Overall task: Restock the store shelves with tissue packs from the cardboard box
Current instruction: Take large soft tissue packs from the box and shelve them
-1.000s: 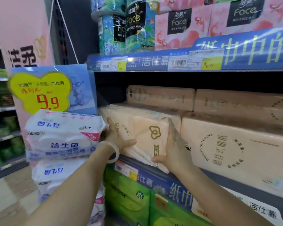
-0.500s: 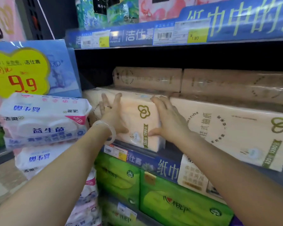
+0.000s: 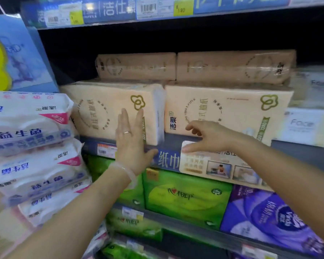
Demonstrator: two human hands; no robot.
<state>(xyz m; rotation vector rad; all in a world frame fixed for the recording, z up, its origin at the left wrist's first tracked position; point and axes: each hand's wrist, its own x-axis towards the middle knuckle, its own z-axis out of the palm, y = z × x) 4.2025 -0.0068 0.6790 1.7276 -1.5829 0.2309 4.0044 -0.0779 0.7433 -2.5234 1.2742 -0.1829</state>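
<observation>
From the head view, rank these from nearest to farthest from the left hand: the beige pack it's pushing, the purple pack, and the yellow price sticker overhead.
1. Beige pack, under the left hand.
2. Purple pack, lower right.
3. Yellow price sticker, overhead.

Bare forearms, a thin ring (image 3: 127, 132) on one left-hand (image 3: 130, 144) finger, perhaps a translucent bangle (image 3: 124, 171) at that wrist.

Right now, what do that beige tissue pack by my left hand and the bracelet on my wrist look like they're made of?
Beige tissue pack: apparently thin plastic film, fairly matte, printed; at its right end the wrap turns clear and creased, showing white tissue.
Bracelet on the left wrist: pale, translucent and smooth, perhaps jade, glass or plastic; the look leaves it open.
</observation>
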